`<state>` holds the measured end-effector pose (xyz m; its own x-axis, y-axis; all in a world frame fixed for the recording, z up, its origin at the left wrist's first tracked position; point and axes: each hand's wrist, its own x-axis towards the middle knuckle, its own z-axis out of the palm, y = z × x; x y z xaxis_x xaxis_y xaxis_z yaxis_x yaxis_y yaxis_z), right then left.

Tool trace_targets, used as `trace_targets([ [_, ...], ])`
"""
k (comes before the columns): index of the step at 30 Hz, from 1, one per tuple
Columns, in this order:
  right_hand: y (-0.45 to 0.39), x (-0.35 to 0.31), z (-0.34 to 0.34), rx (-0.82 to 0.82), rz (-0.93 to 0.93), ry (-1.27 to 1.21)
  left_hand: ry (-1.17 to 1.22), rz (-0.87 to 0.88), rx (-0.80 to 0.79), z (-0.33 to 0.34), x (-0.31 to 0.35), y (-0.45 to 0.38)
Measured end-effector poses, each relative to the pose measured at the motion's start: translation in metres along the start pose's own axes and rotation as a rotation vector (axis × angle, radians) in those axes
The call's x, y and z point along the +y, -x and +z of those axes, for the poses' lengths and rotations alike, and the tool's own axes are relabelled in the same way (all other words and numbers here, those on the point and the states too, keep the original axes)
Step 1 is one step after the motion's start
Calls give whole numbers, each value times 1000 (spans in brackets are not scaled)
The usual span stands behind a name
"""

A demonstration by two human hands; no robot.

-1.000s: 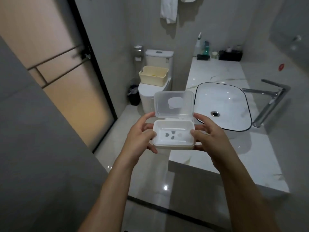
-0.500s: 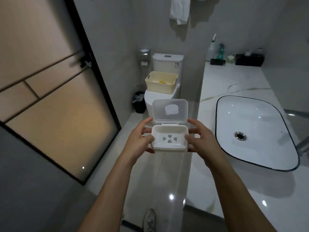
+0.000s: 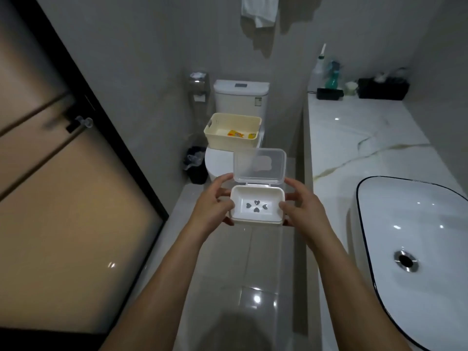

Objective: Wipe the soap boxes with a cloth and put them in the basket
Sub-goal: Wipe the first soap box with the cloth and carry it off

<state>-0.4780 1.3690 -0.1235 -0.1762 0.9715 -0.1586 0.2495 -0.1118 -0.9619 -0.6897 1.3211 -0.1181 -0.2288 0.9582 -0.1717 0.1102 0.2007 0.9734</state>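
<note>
Left hand [image 3: 212,206] and right hand [image 3: 304,206] grip the soap box [image 3: 255,207] (lid up).

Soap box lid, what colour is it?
Clear and see-through, unlike the white tray; the lid shows in the head view.

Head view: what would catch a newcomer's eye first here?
A white soap box, clear lid up, is held at centre frame by the left hand and right hand. Beyond it, a cream basket sits on the toilet. A white basin fills the right side.
</note>
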Motion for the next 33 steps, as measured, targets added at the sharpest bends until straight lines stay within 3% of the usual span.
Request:
trace_targets([
  [8,-118,5,29,-26,84,-38,-2,-74,10,-19,-10,-107],
  [22,-373,-2,58,-131,134,45,2,-173,175,-20,-25,-344],
  [33,-525,47,122,-163,449,-45,-61,-364,15,-62,-93,-516],
])
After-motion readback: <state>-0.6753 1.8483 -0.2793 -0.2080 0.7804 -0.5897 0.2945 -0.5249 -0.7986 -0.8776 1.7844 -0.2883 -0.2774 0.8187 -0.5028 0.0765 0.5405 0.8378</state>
